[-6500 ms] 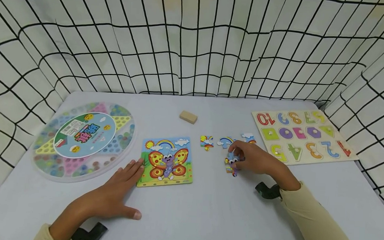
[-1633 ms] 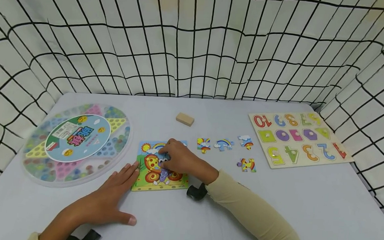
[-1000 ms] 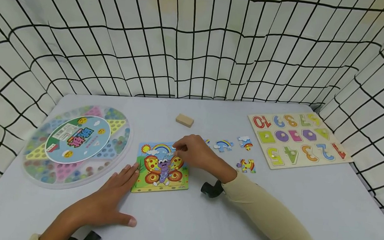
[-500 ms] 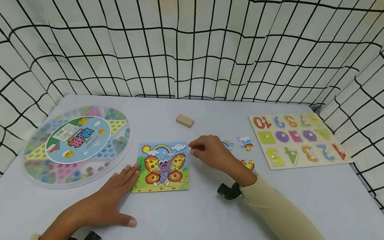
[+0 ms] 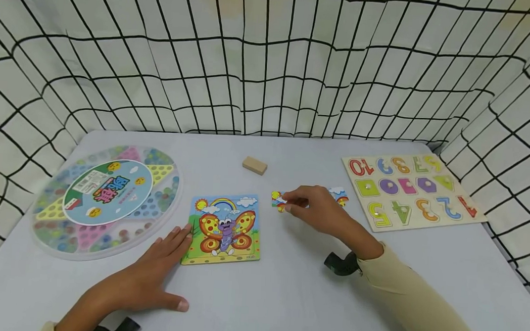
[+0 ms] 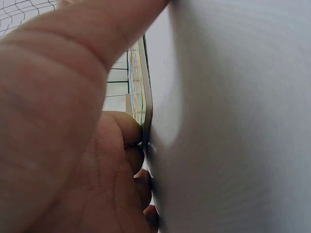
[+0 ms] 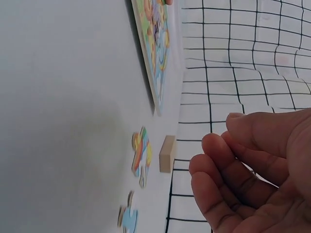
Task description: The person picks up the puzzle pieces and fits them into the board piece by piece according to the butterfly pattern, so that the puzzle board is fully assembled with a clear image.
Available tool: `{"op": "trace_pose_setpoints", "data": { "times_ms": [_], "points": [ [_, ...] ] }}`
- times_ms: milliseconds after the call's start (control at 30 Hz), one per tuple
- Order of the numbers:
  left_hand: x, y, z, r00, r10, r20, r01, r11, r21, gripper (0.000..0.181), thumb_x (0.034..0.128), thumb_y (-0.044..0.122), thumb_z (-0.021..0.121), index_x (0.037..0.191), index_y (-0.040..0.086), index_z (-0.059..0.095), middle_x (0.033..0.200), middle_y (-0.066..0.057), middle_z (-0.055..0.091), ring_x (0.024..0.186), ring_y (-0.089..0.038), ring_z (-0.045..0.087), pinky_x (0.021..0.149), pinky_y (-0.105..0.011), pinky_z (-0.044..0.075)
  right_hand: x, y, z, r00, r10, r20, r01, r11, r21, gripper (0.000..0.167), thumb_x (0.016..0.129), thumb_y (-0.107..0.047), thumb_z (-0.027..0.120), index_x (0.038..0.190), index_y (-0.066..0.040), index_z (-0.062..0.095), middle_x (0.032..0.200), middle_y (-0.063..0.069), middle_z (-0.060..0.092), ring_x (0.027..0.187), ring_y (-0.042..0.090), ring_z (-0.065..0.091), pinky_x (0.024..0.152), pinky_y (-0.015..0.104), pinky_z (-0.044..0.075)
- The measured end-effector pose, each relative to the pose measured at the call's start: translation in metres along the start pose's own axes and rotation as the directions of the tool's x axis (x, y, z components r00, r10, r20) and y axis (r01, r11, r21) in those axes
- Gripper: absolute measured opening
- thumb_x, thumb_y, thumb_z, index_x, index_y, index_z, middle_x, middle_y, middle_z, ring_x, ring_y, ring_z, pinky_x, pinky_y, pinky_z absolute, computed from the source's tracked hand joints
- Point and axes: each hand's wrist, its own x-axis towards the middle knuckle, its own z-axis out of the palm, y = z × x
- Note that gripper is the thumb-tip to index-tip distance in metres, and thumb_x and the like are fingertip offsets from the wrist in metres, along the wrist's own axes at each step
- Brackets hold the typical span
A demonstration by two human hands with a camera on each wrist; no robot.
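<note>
Left hand (image 5: 148, 282): near left, palm down, fingers extended toward far right, thumb spread. Right hand (image 5: 319, 212): farther out, fingers loosely bent, thumb apart from forefinger.

Numbers stand on the board (image 5: 395, 199) to the right of the right hand (image 5: 317, 209), all upside down: 5, 4, 3, 2, 1 in the near row, and 10, 9, 8, 7 in the far one — its last figure blurred. Left of the left hand's (image 5: 158, 270) fingers, the disc (image 5: 158, 204) bears a label (image 5: 130, 204) with large Chinese-style characters and a white sticker (image 5: 92, 177), neither clearly readable. On the puzzle (image 5: 224, 229) at the left fingertips, tiny corner print (image 5: 251, 257) — too small to read.
</note>
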Motion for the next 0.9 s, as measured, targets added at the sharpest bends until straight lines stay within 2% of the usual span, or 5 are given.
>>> {"op": "trace_pose_setpoints", "data": {
  "times_ms": [133,467,667,900],
  "points": [
    [0.0,-0.001,0.001,1.0,0.027,-0.005,-0.027,1.0,-0.014,0.127,0.0631,0.072,0.073,0.154,0.001,0.02,0.163,-0.009,0.0,0.147,-0.033,-0.007,0.113,-0.061,0.002,-0.007,0.008,-0.007,1.0,0.009,0.011,-0.009,1.0,-0.007,0.026,0.092,-0.012,0.068,0.116,-0.002,0.07,0.096,-0.003,0.067,0.087,0.015,0.059,0.077,0.031,0.052],
    [-0.001,0.0,0.0,1.0,0.019,0.003,-0.019,1.0,-0.015,0.127,0.0632,0.071,0.074,0.155,0.002,0.019,0.163,-0.008,-0.001,0.147,-0.033,-0.008,0.113,-0.06,0.002,-0.023,0.024,-0.02,0.999,0.01,-0.041,-0.013,0.998,-0.07,0.026,0.091,-0.009,0.069,0.116,-0.002,0.07,0.088,-0.005,0.066,0.082,0.015,0.056,0.071,0.03,0.05],
    [0.0,0.0,0.0,1.0,0.017,0.005,-0.017,1.0,-0.012,0.127,0.0632,0.071,0.074,0.155,0.003,0.019,0.163,-0.008,-0.001,0.147,-0.033,-0.008,0.113,-0.061,0.002,-0.033,0.036,-0.027,0.997,0.038,-0.067,-0.044,0.995,-0.086,0.027,0.091,-0.008,0.069,0.117,-0.002,0.069,0.091,-0.004,0.066,0.086,0.015,0.059,0.077,0.032,0.052],
    [-0.001,-0.001,0.0,1.0,0.024,-0.007,-0.024,1.0,-0.004,0.127,0.063,0.072,0.073,0.155,0.003,0.019,0.163,-0.008,0.0,0.147,-0.033,-0.007,0.113,-0.06,0.003,-0.044,0.046,-0.033,0.99,0.072,-0.122,-0.079,0.995,-0.058,0.033,0.09,-0.011,0.071,0.122,-0.003,0.066,0.103,0.006,0.07,0.095,0.022,0.062,0.084,0.04,0.053]
  ]
}}
